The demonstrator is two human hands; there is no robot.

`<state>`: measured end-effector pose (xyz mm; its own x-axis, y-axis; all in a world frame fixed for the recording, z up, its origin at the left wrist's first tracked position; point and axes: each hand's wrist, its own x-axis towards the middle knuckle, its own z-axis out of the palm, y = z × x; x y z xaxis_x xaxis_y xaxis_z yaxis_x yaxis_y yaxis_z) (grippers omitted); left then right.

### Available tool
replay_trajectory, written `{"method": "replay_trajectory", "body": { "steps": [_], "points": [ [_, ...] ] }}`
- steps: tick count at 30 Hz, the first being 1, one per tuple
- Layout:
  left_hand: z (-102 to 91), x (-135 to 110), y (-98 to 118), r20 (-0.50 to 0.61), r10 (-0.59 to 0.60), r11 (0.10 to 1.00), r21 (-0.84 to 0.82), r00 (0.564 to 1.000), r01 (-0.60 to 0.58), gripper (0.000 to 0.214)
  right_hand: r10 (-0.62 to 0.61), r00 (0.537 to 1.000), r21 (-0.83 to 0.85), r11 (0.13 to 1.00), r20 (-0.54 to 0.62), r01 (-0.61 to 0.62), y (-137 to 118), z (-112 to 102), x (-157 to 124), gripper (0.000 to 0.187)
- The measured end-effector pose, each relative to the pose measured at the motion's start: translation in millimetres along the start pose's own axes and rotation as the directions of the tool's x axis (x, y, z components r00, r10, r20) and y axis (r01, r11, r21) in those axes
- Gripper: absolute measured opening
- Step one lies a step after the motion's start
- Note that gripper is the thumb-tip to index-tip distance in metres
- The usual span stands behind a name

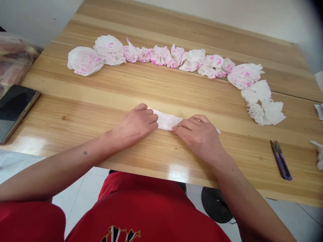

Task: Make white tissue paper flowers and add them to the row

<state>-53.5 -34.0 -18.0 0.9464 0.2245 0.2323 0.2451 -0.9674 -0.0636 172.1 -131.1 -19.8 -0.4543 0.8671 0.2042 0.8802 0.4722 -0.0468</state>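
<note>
A narrow folded strip of white tissue paper [166,120] lies on the table between my two hands. My left hand [138,123] has its fingers curled over the strip's left end. At the other end, my right hand [198,133] pinches the paper between thumb and fingers. A small white tip pokes out beyond the right hand's far side. Behind the hands, several crumpled tissue flowers [161,56], white with pink marks, form a curved row. The undersides of both hands are hidden.
Purple thread snips [281,160] rest at the right on the wooden table [101,97]. A phone [16,109] lies at the left edge, near a clear plastic bag [15,60]. White scraps [320,154] sit at the far right edge. A wall stands behind the table.
</note>
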Motion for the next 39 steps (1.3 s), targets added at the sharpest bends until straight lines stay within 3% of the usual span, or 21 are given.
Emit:
{"method": "replay_trajectory", "body": {
  "steps": [7, 17, 26, 30, 34, 37, 39],
  "points": [
    [7.8, 1.5, -0.5, -0.061, -0.044, 0.999, -0.033, 0.997, 0.043, 0.033, 0.011, 1.0, -0.05, 0.999, 0.005, -0.011, -1.2, 0.0, 2.9, 0.023],
    [13.1, 4.3, -6.1, -0.106, -0.138, 0.975, -0.191, 0.985, 0.116, 0.03, 0.03, 0.995, -0.013, 0.999, -0.094, -0.031, -3.9, 1.7, 7.5, 0.015],
    [12.4, 2.6, -4.6, -0.083, -0.099, 0.99, -0.107, 0.992, 0.09, 0.024, 0.022, 0.994, -0.032, 0.999, -0.111, -0.026, -0.7, 7.9, 8.8, 0.02],
    [13.9, 3.0, -4.7, -0.088, -0.126, 0.985, -0.133, 0.988, 0.113, 0.03, 0.092, 0.986, 0.089, 0.993, -0.142, -0.08, -0.2, 9.2, 11.0, 0.015],
    [3.0, 3.9, -7.3, -0.072, -0.187, 0.943, -0.293, 0.98, 0.158, 0.028, 0.206, 0.966, 0.293, 0.944, -0.159, -0.153, 2.1, 1.6, 11.6, 0.013],
    [-15.0, 4.2, -11.7, 0.024, -0.233, 0.849, -0.483, 0.972, 0.215, 0.028, 0.309, 0.949, 0.509, 0.828, -0.061, -0.237, 5.8, -9.3, 9.3, 0.013],
    [-23.0, 4.7, -16.2, 0.122, -0.19, 0.789, -0.571, 0.974, 0.225, 0.03, 0.327, 0.944, 0.61, 0.739, 0.047, -0.286, 8.4, -13.3, 8.3, 0.016]
  ]
}}
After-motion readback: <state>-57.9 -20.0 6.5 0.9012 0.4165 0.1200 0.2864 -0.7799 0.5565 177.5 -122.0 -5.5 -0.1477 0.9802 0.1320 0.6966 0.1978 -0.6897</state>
